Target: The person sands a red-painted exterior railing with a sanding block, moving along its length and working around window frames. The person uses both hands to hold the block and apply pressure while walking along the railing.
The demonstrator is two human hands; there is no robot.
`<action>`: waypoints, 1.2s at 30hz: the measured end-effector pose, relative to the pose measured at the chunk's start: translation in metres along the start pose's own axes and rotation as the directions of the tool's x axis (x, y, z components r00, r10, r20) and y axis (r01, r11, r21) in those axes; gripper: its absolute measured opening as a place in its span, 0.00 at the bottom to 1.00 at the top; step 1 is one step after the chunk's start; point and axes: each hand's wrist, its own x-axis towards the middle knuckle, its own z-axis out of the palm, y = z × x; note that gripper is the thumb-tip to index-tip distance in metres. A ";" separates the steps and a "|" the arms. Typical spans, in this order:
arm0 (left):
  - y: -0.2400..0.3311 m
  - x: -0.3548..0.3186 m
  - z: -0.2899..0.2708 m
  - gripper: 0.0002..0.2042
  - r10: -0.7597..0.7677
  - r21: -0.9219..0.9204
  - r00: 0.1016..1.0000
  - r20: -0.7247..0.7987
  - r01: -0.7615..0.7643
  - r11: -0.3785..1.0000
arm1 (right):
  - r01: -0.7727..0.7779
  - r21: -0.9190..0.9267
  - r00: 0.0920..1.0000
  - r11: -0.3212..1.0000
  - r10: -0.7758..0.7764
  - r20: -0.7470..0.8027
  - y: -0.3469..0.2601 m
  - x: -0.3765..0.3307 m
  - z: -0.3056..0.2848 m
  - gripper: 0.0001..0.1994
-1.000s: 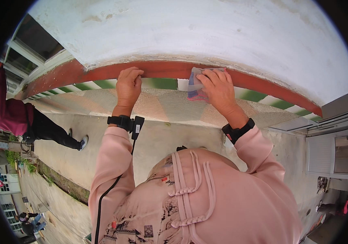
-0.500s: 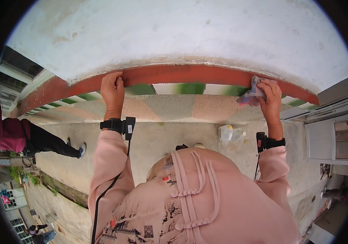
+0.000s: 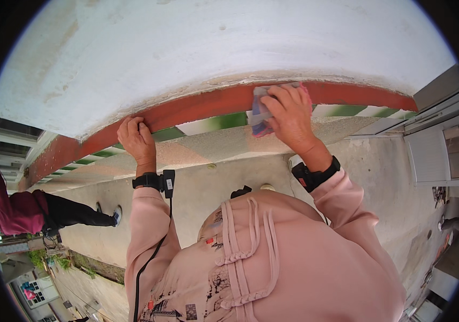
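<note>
A long red ledge (image 3: pixel 202 104) runs along the foot of a whitish wall, with green and white blocks (image 3: pixel 216 124) on its front face. My right hand (image 3: pixel 292 115) presses a thin grey, blue and pink cloth (image 3: pixel 260 115) onto the ledge, right of the middle. The cloth is crumpled under the fingers and hangs over the front edge. Farther left, my left hand (image 3: pixel 137 142) rests on the same ledge, its fingers curled in and no object showing in them. Black straps with small boxes circle both wrists.
Below the ledge lies a concrete floor (image 3: pixel 208 180). A person (image 3: pixel 52 212) in a maroon top and black trousers stands at the left. A pale plastic container (image 3: pixel 295 162) is partly hidden by my right wrist. At the far right is a white-framed panel (image 3: pixel 428 161).
My right hand has slid left along the ledge with the cloth. My left hand has shifted slightly left and still rests on the ledge. The view has turned a little.
</note>
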 end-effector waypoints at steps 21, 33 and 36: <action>-0.005 -0.001 -0.001 0.08 -0.001 0.003 1.000 0.014 0.001 1.000 | -0.089 0.043 0.996 0.995 0.088 0.032 0.068 -0.035 -0.047 0.22; -0.002 -0.002 -0.003 0.08 -0.051 0.033 0.997 0.051 0.049 0.998 | -0.163 0.045 0.977 0.986 0.155 0.144 0.148 -0.063 -0.096 0.25; -0.003 0.000 0.000 0.09 -0.055 -0.011 0.998 0.042 0.055 0.998 | -0.200 0.039 0.975 0.979 0.195 0.107 0.146 -0.065 -0.091 0.24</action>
